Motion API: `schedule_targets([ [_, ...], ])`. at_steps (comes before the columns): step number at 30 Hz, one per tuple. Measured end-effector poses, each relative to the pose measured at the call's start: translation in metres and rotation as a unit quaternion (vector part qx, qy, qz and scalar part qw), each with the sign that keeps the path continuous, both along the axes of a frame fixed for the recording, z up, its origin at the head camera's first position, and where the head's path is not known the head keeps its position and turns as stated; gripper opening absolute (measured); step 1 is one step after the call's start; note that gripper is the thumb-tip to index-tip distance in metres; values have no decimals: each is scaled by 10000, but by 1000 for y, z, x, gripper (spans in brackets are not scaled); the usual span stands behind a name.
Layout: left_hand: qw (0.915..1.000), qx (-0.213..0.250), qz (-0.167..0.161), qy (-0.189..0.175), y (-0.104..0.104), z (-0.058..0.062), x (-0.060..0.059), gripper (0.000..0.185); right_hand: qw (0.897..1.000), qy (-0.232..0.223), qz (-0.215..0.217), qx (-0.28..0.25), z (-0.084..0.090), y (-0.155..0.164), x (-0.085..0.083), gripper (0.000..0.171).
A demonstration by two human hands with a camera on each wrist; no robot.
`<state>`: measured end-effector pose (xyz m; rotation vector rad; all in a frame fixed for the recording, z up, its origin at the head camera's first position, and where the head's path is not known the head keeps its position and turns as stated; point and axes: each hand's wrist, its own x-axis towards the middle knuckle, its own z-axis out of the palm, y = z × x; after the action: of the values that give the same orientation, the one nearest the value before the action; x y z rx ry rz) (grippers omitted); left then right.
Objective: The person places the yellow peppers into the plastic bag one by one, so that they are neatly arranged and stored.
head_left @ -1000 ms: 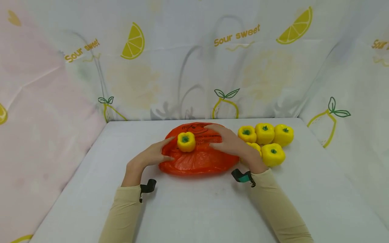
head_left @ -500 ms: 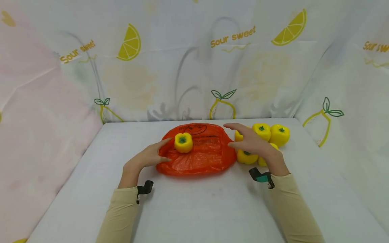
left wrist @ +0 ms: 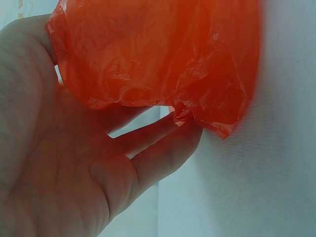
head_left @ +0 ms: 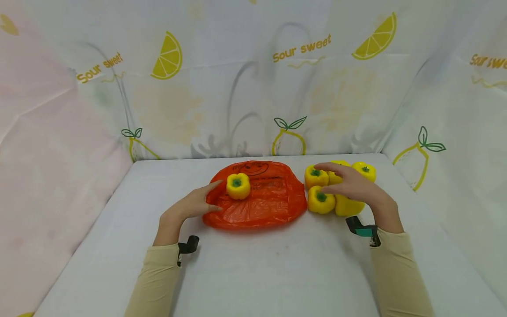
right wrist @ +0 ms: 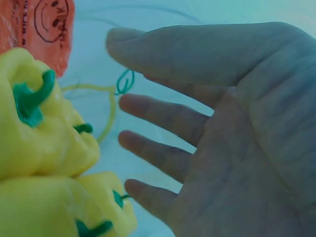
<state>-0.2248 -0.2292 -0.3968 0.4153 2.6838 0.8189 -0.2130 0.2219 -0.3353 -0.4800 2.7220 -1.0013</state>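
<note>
L hand (head_left: 186,207) lies flat w/ straight fingers pinning the orange bag (head_left: 257,202) edge on the worktop (head_left: 253,264). R hand (head_left: 352,185), fingers spread, hovers over the yellow pepper cluster (head_left: 321,200), gripping nothing. Best to close on one pepper only, bag kept pinned.

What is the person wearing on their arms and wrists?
Both arms wear long, snug sleeves of pale beige. The hands are bare, with no gloves or rings to be seen. A small black clip-like device sits at the left wrist. At the right wrist there is a similar one in black and teal-green.
</note>
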Motion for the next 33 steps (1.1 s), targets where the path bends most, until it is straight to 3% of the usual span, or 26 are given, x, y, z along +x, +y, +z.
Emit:
schedule_targets([
  [17, 9999, -90, -47, 23, 0, 2, -1, 81, 9980, -561, 207, 195, -3, 58, 10, 68],
  [23, 10000, -56, -53, -3, 0, 3, 0, 81, 9952, -916, 319, 95, -13, 64, 5, 72],
  [33, 10000, -2, -48, -40, 0, 1, 0, 81, 9949, -965, 194, 208, -20, 65, 2, 72],
])
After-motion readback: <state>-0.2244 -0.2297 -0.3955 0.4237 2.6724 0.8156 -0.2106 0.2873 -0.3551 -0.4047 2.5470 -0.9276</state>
